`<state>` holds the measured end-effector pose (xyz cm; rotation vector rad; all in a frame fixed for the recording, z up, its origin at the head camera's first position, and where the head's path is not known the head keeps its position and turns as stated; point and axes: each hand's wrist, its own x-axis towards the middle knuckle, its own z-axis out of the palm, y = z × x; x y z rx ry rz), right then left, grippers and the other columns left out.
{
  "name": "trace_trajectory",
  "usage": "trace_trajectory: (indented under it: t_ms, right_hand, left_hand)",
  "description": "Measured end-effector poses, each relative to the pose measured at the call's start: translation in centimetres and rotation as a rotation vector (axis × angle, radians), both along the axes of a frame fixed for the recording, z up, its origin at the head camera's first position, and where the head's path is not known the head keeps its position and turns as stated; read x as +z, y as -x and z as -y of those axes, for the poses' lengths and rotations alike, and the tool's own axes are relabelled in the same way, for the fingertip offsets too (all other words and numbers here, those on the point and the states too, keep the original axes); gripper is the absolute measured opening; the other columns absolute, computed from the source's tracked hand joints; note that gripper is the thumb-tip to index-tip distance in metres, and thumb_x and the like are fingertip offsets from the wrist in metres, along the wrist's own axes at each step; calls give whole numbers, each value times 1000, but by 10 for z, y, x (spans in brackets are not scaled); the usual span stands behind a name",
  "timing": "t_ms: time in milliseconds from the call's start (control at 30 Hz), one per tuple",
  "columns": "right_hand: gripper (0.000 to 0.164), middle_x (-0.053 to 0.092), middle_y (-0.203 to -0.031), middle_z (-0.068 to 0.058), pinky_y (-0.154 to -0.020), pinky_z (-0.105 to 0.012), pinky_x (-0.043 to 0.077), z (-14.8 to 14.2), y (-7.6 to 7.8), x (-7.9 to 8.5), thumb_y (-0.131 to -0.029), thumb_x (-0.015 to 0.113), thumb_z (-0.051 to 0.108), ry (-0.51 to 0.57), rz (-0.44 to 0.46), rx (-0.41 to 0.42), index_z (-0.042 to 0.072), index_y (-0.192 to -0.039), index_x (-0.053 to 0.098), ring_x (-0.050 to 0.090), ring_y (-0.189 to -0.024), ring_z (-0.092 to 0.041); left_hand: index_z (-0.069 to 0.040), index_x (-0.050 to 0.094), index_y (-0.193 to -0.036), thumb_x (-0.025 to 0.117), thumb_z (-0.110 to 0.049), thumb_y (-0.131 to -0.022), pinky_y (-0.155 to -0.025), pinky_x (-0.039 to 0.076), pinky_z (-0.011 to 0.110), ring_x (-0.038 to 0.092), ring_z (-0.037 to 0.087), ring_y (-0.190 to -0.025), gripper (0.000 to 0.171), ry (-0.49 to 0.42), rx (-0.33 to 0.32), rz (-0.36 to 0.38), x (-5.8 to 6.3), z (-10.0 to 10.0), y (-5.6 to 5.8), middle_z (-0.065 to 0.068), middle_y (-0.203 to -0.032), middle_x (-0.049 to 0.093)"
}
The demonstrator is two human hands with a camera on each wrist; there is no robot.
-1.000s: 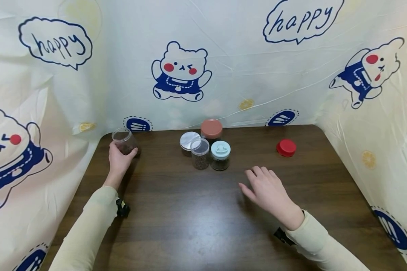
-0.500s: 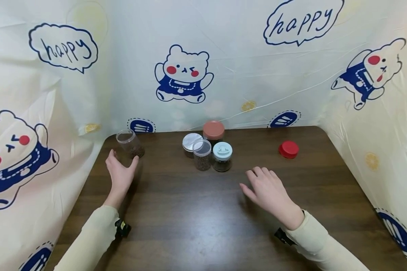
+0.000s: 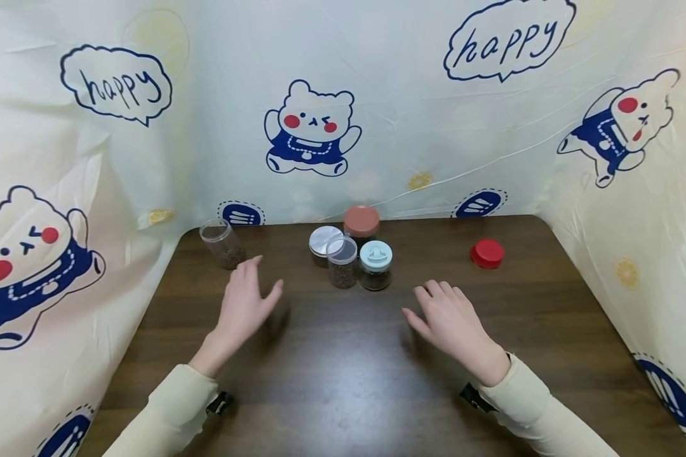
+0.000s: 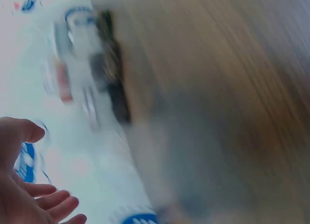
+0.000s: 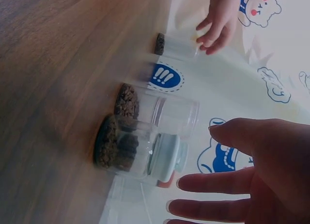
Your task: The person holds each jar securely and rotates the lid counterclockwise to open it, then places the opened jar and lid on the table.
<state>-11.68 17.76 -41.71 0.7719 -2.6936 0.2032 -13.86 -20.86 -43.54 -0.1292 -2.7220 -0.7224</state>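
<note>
Blue-lidded jar [image 5: 140, 151] shows dark bits [image 5: 110, 147] clearly only from the right wrist.

Worktop [image 3: 343, 381]: dark brown, wood-grained, far corners rounded; bright glare patch mid-surface. Sheet [image 3: 406, 114]: pale, printed, behind worktop and along both sides; creased, one long line running diagonally across right half of back panel. Prints: upright bear [image 3: 307, 146] at back, blue top, red cheeks, arms raised; similar tilted bear [image 3: 614, 130] at right. Two "happy" speech bubbles, left bubble [image 3: 117, 86] and right bubble [image 3: 509, 41]. Yellow citrus slice [image 3: 419, 181] and dashed-edged blue oval [image 3: 480, 203] low on back panel.
</note>
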Motion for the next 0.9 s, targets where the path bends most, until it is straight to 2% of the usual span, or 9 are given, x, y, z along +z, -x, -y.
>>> trace_trajectory:
  t_ms: [167,300,433,633,900]
  right_hand:
    - [37,69,-99,-16,-73,-47,55,1,-1,3,-92,78,35,-2,4,-10,0,-101,69,63,-85,-35]
    - [36,69,-100,-16,-74,-47,55,3,-1,5,-92,77,35,2,6,-14,0,-102,69,63,-86,-35]
    - [37,69,-102,-16,-75,-48,55,5,-3,4,-93,76,35,8,12,-12,0,-104,69,64,-88,-35]
    - [37,70,-103,-15,-76,-48,56,7,-5,2,-93,76,35,6,28,-16,1,-107,69,64,-88,-34]
    - [40,70,-107,-15,-80,-48,57,11,2,-1,-95,75,36,30,58,11,2,-116,70,66,-93,-34]
  left_hand:
    - [12,44,-146,70,-32,-96,-106,43,65,52,50,-130,71,139,-95,-53,9,-32,-15,33,-143,54]
    - [9,41,-151,64,-40,-98,-115,36,62,47,45,-140,76,279,-126,-53,10,-53,-26,29,-151,49]
    - [6,42,-152,61,-45,-99,-116,34,63,46,43,-140,77,385,-155,-55,6,-71,-37,27,-152,49]
    - [-1,53,-147,62,-45,-98,-112,38,61,51,41,-133,66,415,-219,-92,-1,-85,-48,22,-146,55]
    - [-3,62,-137,66,-38,-97,-106,44,61,59,41,-121,53,382,-260,-129,-5,-87,-50,19,-132,64]
